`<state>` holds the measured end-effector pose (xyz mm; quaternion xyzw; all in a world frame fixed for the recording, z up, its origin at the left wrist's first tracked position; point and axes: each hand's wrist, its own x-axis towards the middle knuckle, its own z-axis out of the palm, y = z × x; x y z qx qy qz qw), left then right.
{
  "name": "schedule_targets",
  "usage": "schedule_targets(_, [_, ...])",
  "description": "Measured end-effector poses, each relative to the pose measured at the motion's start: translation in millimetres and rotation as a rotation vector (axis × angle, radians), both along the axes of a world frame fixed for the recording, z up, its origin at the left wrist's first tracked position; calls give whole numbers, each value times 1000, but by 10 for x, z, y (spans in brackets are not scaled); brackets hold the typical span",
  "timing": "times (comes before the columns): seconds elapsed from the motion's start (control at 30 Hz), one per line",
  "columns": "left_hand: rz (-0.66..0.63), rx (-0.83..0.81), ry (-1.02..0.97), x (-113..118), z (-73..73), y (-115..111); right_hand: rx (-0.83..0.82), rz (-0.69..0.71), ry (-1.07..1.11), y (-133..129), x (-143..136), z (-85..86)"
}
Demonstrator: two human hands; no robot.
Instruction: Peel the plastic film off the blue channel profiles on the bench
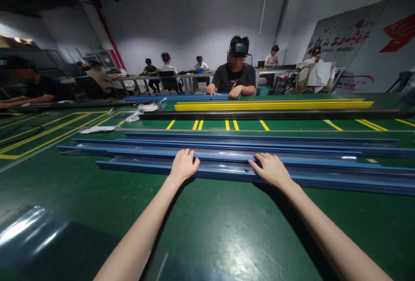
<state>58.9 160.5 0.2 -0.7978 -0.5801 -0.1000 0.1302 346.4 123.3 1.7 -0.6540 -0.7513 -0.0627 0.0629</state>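
Green tabletop [227, 220] bears the front blue channel [223, 174], nearer than the yellow strip [272, 106]; left hand [183, 165] and right hand [271, 170] touch it, pinch unclear; likely light, stiff, slick, best held along both sides

Left hand [184, 166] and right hand [269, 169] each hide a bit of the near blue channel [223, 170]; can't tell grip underneath. Channel's end beyond right hand cut by frame edge. Forearms [138, 231] cut at bottom. Tan scrap [371, 161] right of right hand: too small to ID. Worker [40, 86] far left of left hand: cropped.
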Motion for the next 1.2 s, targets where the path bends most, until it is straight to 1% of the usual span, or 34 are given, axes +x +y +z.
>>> schedule_targets(0.1, [-3, -59, -13, 3, 58, 76, 3, 8, 1, 50, 24, 38])
schedule_targets(0.17, [10, -34, -31, 62, 103, 155, 52, -1, 8, 127, 65, 78])
schedule_targets(0.2, [-3, 0, -38, 114, 125, 203, 96, -13, 16, 179, 91, 96])
schedule_targets(0.27, [-74, 36, -61, 260, 168, 315, 191, -32, 40, 304, 148, 115])
schedule_targets(0.33, [-167, 17, -84, 444, 201, 442, 237, -9, 58, 445, 197, 105])
schedule_targets(0.47, [-288, -77, -90, 816, 200, 700, 196, 82, 45, 716, 238, 22])
schedule_targets(0.53, [-319, -156, -70, 952, 162, 798, 147, 87, 37, 821, 235, -24])
schedule_targets(0.6, [-335, -238, -51, 1038, 115, 862, 87, 75, 42, 892, 227, -63])
schedule_targets(0.7, [-317, -270, -56, 1083, 66, 900, 34, 58, 69, 935, 215, -104])
schedule_targets(0.8, [-313, -274, -51, 1077, 57, 909, 47, 67, 73, 943, 213, -104])
schedule_targets(0.93, [-319, -267, -39, 1076, 56, 928, 34, 101, 30, 987, 231, -42])
schedule_targets(1.1, [-311, -246, -23, 1121, 69, 1006, -36, 143, -26, 1136, 272, 49])
schedule_targets(1.2, [-271, -290, -20, 1140, 124, 1095, -102, 110, -4, 1231, 292, 76])
